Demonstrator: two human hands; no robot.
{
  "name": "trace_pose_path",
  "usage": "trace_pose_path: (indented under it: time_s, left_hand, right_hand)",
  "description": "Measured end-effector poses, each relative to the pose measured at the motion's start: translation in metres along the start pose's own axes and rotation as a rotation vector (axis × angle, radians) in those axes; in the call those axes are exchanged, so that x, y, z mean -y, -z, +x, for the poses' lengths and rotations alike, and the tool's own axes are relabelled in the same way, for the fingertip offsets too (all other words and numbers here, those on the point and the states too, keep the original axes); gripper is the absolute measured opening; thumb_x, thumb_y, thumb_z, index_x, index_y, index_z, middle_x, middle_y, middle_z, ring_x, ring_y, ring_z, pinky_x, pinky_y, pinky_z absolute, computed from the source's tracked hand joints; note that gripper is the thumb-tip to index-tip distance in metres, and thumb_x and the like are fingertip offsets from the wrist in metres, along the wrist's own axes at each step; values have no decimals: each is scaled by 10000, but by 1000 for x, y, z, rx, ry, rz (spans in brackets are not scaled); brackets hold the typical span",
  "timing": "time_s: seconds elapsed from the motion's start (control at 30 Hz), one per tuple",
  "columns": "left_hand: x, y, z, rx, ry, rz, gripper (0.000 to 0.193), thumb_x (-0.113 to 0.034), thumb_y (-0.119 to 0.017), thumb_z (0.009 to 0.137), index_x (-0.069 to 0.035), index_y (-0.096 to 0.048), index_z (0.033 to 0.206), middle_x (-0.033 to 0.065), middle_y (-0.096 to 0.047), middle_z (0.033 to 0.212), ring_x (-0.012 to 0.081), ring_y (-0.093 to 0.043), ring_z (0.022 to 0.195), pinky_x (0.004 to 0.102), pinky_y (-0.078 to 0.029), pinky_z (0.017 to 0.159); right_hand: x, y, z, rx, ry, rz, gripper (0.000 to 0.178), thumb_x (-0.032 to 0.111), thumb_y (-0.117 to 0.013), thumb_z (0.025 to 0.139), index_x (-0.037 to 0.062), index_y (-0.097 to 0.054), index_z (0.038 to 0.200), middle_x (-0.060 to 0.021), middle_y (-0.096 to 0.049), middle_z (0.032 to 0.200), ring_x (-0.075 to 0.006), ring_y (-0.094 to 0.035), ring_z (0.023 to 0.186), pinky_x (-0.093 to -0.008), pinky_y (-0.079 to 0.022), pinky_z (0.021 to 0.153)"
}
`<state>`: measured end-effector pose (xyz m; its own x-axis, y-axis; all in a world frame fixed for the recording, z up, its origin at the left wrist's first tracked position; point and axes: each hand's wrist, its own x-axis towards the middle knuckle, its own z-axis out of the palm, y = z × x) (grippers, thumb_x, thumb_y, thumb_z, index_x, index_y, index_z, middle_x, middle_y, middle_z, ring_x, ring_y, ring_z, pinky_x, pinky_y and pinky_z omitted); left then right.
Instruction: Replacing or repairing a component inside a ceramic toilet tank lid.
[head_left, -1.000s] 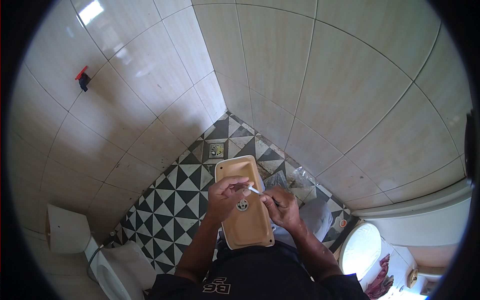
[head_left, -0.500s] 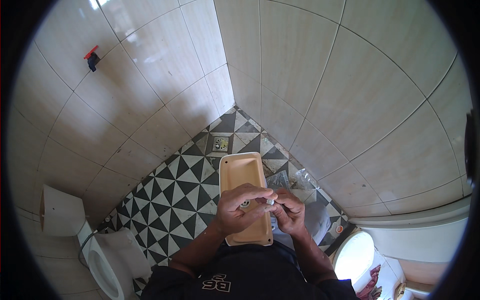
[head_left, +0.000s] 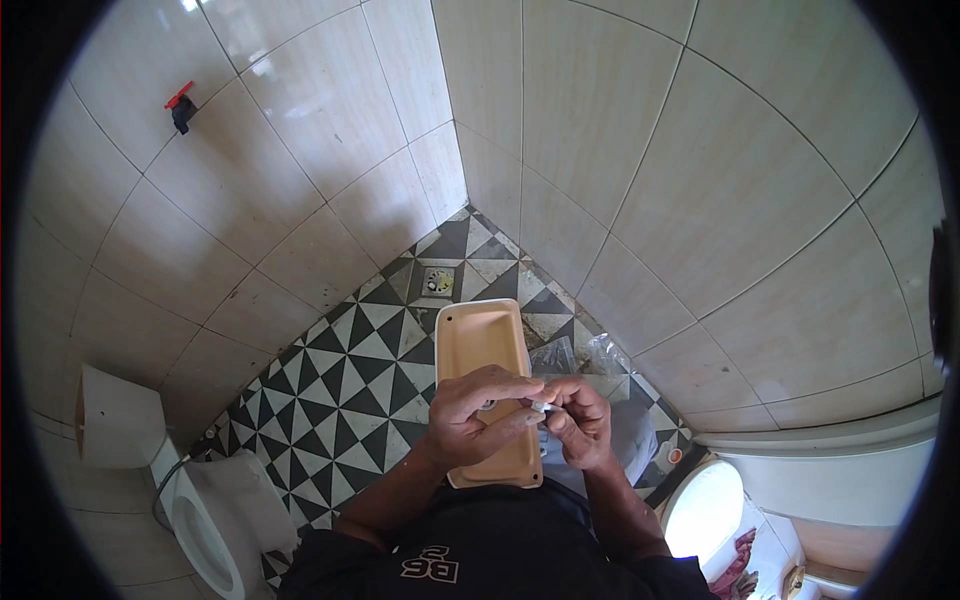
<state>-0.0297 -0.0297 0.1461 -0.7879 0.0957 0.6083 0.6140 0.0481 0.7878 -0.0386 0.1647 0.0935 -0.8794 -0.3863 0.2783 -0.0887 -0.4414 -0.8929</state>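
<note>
White part (head_left: 541, 407) is pinched by left hand (head_left: 468, 408) and right hand (head_left: 581, 428) fingers (head_left: 510, 383). It could be dropped past the tan tray (head_left: 482, 338) if either grip is slackened.

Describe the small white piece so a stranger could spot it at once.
Start at the tan tray beyond the black shirt. By its right edge, the left hand and right hand come together, with the white piece between them. Unlike the clear plastic on the floor, it is small, white and held.
</note>
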Motion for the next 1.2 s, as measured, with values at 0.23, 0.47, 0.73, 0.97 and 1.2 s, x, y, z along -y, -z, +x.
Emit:
trace_pose_path:
  time_s: [0.23, 0.47, 0.73, 0.97, 1.2]
  left_hand:
    - [-1, -1, 2, -5, -38, -6, 355, 46, -827, 832, 33, -727, 1172, 136, -779, 999, 232, -763, 841, 327, -596, 739]
    - [1, 4, 4, 13, -16, -45, 345, 44, -823, 837, 34, -732, 1170, 145, -789, 1014, 236, -765, 861, 329, -599, 773]
    - [4, 8, 4, 52, 37, -130, 370, 50, -809, 845, 42, -719, 1204, 160, -797, 1036, 218, -765, 884, 324, -598, 798]
    - [8, 8, 2, 78, 23, -146, 394, 56, -803, 855, 45, -694, 1233, 171, -790, 1053, 220, -762, 917, 324, -598, 823]
    - [18, 4, -5, 72, 67, -316, 424, 88, -782, 875, 53, -643, 1274, 199, -761, 1128, 236, -753, 1028, 365, -614, 892]
  right_hand:
    - [-10, 5, 0, -9, 30, 68, 161, 133, -722, 1014, 26, -606, 1046, -30, -608, 965, -105, -539, 846, -268, -429, 767]
    - [-4, 3, -2, 23, -29, 33, 190, 186, -691, 1042, 0, -657, 1064, -38, -615, 908, -113, -519, 804, -275, -415, 734]
    - [0, 11, -3, 95, -66, -53, 316, 273, -597, 1097, -27, -694, 1103, -81, -711, 957, -133, -632, 872, -295, -488, 783]
    - [6, -1, 4, -9, -92, 200, 138, 129, -685, 1039, 0, -641, 1017, -68, -679, 1007, -112, -607, 894, -269, -467, 797]
    - [3, 7, 6, 67, 17, -15, 117, 108, -682, 1035, 17, -643, 973, -34, -595, 887, -102, -520, 791, -267, -415, 721]
